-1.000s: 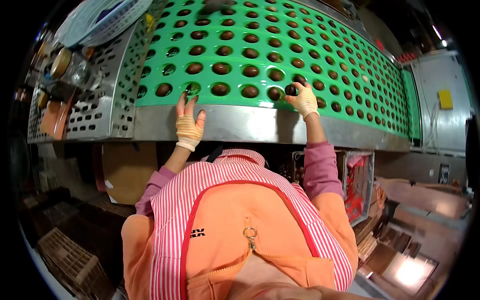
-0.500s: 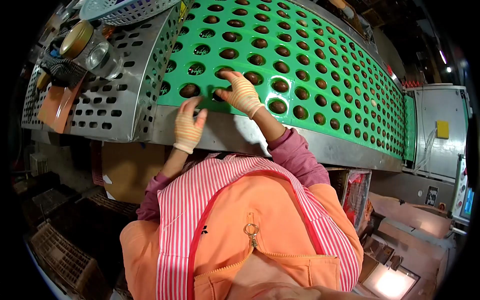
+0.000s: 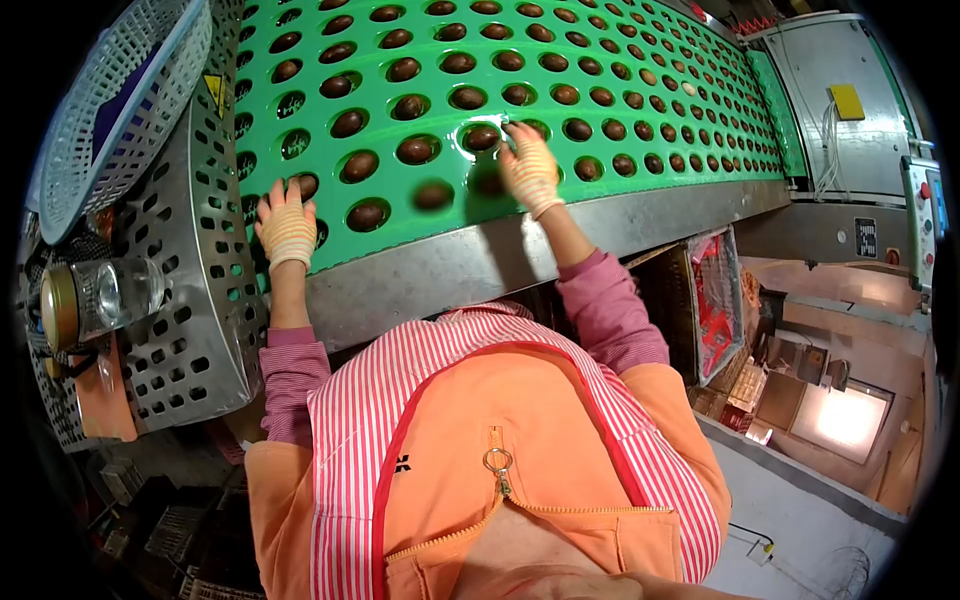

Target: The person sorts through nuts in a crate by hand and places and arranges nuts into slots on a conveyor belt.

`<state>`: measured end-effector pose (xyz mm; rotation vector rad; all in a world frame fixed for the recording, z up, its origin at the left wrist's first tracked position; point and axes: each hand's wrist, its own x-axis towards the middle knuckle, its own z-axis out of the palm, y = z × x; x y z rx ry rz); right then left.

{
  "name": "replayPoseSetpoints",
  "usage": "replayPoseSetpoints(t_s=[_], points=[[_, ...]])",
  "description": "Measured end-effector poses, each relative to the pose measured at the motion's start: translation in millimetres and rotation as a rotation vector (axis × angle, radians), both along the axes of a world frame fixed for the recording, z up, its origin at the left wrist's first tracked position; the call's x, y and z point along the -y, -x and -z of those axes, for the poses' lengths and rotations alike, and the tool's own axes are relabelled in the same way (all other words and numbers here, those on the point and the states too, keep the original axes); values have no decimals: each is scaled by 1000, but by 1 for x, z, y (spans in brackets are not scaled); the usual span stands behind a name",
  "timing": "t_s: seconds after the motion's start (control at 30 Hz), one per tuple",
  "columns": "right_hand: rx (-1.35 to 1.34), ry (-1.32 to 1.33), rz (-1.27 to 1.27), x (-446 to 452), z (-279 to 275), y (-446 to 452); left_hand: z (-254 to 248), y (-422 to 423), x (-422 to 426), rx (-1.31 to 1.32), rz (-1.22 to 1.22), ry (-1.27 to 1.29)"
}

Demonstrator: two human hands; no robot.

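Rows of oval pockets cover the green sheet (image 3: 330, 240), most of them with a brown egg-shaped piece (image 3: 367, 214). At the sheet's left part my left hand (image 3: 286, 222), in a striped fingerless glove, has its fingertips on a brown piece (image 3: 304, 186) in the front rows. My right hand (image 3: 528, 168), gloved alike, is over the front rows further right, fingers bent towards the sheet; whether it holds anything is hidden. A blurred brown piece (image 3: 433, 195) lies to its left. Several pockets along the left edge show no brown piece.
A perforated metal cover (image 3: 190, 300) stands at the left with a glass jar (image 3: 110, 295) and a blue plastic basket (image 3: 120, 110). The metal rail (image 3: 400, 275) runs along the front. A metal cabinet (image 3: 815, 100) is at the back right.
The view has turned, and the green sheet shows at a different angle. My left hand has moved left onto a brown piece. My right hand has moved away from my left hand, to the right.
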<state>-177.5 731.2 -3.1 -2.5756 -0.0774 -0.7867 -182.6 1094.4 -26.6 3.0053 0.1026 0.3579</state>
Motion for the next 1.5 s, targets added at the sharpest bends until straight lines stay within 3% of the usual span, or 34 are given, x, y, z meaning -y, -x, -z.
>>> replayPoseSetpoints(t_s=[0.07,0.17,0.33,0.43,0.6,0.7,0.77,0.83,0.9,1.03,1.1,1.2,1.3,1.43,1.5], points=[[-387,85,88,33,-8,-3,19,0,-2,-57,5,7],[-485,60,326,58,2,-10,9,1,-5,-121,16,67],[-703,202,293,73,-7,-43,17,-10,-11,-81,29,192],[-732,216,135,85,-8,-51,19,-13,-13,-42,36,253],[-395,12,117,106,-8,-19,8,1,-13,15,11,341],[-472,81,-70,110,2,16,0,31,-5,48,10,385],[-587,316,-220,82,-17,41,-12,54,14,57,43,378],[-290,426,-257,74,1,51,-11,74,29,48,90,386],[-333,379,-291,73,-4,44,-7,89,42,77,162,337],[-441,215,-151,73,-34,-15,-10,95,53,130,222,265],[-203,109,-108,74,-29,-52,-9,92,52,148,191,286],[-355,205,-61,83,8,-108,-9,90,52,148,191,260],[-656,284,43,65,-9,-125,-8,92,53,123,152,241],[-478,328,186,50,6,-122,-10,90,52,111,100,297],[-266,175,84,56,10,-102,-4,88,46,165,85,340]])
